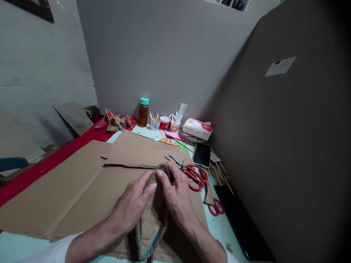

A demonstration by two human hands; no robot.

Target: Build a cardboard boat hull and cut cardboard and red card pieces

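Observation:
A hollow, boat-like cardboard piece [150, 228] with thin upright walls and a pointed near end is held between my hands. My left hand [137, 199] grips its left wall, thumb on the inner side. At the far end my right hand [175, 190] pinches the curved wall, thumb inside and fingers outside. Some blue shows along the edge of the near tip. Beneath it lies a large cardboard sheet [82, 186] with a cut strip edge. Just beyond my right hand rest red-handled scissors [194, 177], blades partly apart.
A second pair of red-handled scissors [216, 207] lies at the right, near a long black object [241, 223]. Farther back are a phone [202, 155], wooden sticks [219, 171], a tissue pack [197, 128], a red cup [164, 123], a drink bottle [143, 113] and stick-and-cardboard crafts [115, 120].

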